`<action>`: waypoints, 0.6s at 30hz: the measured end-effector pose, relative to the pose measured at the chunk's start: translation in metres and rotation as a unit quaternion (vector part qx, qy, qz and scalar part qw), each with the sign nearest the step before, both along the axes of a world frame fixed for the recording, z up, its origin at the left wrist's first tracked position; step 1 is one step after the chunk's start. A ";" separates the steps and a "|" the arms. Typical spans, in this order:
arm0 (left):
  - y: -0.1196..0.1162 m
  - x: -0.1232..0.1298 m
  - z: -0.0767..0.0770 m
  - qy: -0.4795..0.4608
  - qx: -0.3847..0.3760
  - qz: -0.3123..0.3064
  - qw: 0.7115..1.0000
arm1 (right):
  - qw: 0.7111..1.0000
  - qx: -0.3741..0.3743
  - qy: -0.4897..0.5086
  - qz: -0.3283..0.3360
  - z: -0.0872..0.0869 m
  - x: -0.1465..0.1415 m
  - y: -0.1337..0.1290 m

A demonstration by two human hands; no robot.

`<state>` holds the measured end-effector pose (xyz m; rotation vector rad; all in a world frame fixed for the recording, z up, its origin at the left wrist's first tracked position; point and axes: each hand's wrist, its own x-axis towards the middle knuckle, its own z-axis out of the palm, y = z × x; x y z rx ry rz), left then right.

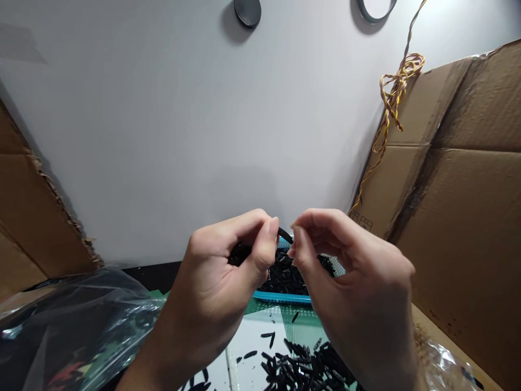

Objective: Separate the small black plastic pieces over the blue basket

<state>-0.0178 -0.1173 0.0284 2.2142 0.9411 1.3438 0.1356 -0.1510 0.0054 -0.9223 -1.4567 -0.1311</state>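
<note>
Between my two hands a small, slim black piece (285,235) is held up, one end at each set of fingertips. My left hand (232,271) pinches its left end between thumb and forefinger. The thumb and fingers of my right hand (345,266) close on its right end. Behind and below them stands a blue plastic basket (285,297) filled with similar black pieces. A loose heap of black pieces (305,366) lies below my hands, and a few are scattered on a white sheet (250,326). What exactly the pieces are I cannot make out.
Cardboard panels (468,217) stand at the right and the left (36,206). A clear plastic bag (81,326) lies at lower left. Twisted yellow wire (394,98) hangs at the right. A grey-white wall (163,108) rises behind; crumpled clear plastic (445,364) sits at lower right.
</note>
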 end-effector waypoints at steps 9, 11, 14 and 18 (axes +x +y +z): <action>-0.005 -0.003 0.001 -0.005 -0.024 -0.028 0.999 | 0.997 -0.008 -0.023 0.073 0.005 0.010 -0.004; -0.005 -0.003 0.001 -0.005 -0.016 -0.026 1.000 | 0.996 -0.006 -0.026 0.080 0.005 0.012 -0.004; -0.004 -0.002 0.003 0.006 -0.002 -0.023 1.000 | 0.996 -0.004 -0.026 0.080 0.004 0.013 -0.003; -0.002 -0.001 0.002 0.029 0.010 -0.012 0.999 | 0.996 -0.015 -0.042 0.083 0.002 0.014 0.000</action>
